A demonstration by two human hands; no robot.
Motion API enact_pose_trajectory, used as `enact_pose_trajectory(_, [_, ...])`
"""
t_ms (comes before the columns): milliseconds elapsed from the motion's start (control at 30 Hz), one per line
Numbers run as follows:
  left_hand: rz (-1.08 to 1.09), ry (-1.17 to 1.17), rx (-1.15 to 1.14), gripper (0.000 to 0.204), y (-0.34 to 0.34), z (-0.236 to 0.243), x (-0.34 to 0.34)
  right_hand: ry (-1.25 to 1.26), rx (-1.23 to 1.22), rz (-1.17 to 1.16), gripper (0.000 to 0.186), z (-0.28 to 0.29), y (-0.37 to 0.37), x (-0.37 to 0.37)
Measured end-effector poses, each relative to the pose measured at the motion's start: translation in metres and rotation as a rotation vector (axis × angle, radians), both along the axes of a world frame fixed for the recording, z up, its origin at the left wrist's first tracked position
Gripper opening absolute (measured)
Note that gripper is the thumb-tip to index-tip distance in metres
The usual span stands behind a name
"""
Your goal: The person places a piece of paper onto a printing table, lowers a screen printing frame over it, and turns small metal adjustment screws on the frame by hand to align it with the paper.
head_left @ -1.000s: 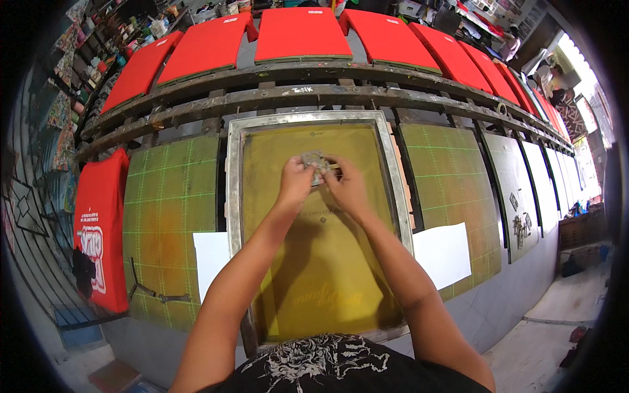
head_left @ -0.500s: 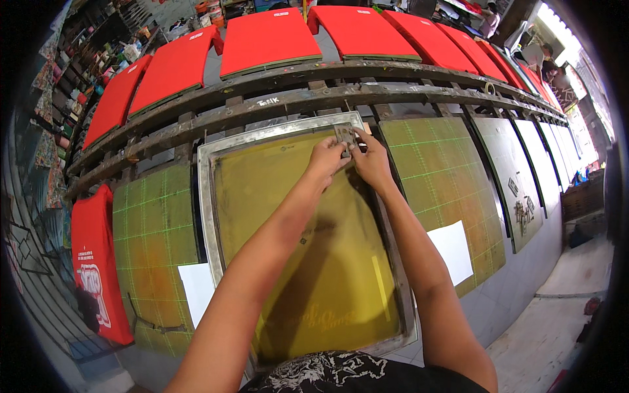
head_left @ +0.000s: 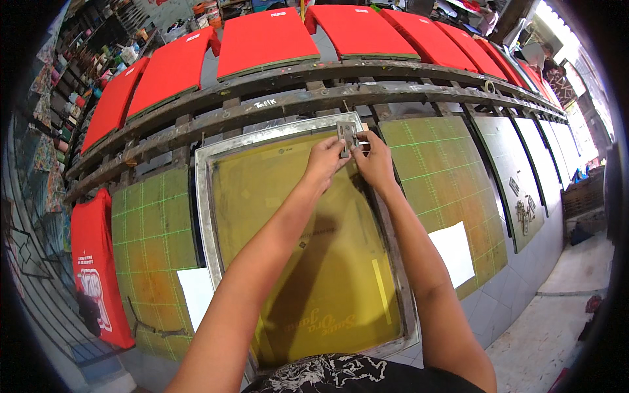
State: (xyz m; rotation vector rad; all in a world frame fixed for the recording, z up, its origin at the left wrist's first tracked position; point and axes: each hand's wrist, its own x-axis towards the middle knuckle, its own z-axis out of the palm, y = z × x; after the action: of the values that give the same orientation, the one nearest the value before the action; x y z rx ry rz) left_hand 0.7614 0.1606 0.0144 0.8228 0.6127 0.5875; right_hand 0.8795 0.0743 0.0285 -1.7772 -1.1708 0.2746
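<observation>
A silk-screen with a metal frame (head_left: 206, 226) and yellow-green mesh (head_left: 288, 196) lies before me. At its far right corner is a small grey metal plate (head_left: 346, 133) with holes, standing lengthwise away from me. My left hand (head_left: 322, 161) is closed, its fingertips pinching the plate's left edge. From the other side my right hand (head_left: 375, 164) closes thumb and forefinger at the plate's right edge. Whether a small part sits between those right fingers is too fine to make out. The plate's lower end is partly hidden by my fingers.
Olive boards with green grid lines (head_left: 439, 177) flank the screen. White paper sheets (head_left: 452, 252) lie at both sides. Dark rails (head_left: 288, 101) cross behind, with red shirts on boards (head_left: 268, 42) beyond. Several small metal parts (head_left: 524, 213) lie on a right-hand board.
My right fingers have shifted slightly along the plate's right edge, and more of the plate shows. My left hand stays almost in place.
</observation>
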Motion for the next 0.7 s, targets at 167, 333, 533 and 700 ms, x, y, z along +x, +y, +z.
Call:
enact_pose_trajectory(167, [-0.010,-0.077,-0.010,0.026,0.001,-0.003,0.003,0.116,0.123,-0.021,0.044,0.009,-0.002,-0.011])
enact_pose_trajectory(333, [-0.035,0.125,0.048,0.032,-0.007,0.017,0.017,0.263,0.075,0.030,0.038,-0.019,0.011,0.041])
enact_pose_trajectory(533, [0.013,0.446,0.481,0.043,0.017,-0.006,0.006,0.323,0.144,0.003,0.036,-0.033,0.064,0.092])
enact_pose_trajectory(700, [0.086,0.684,1.023,0.046,0.032,-0.007,-0.021,0.416,0.172,-0.047,0.039,-0.066,0.094,0.129])
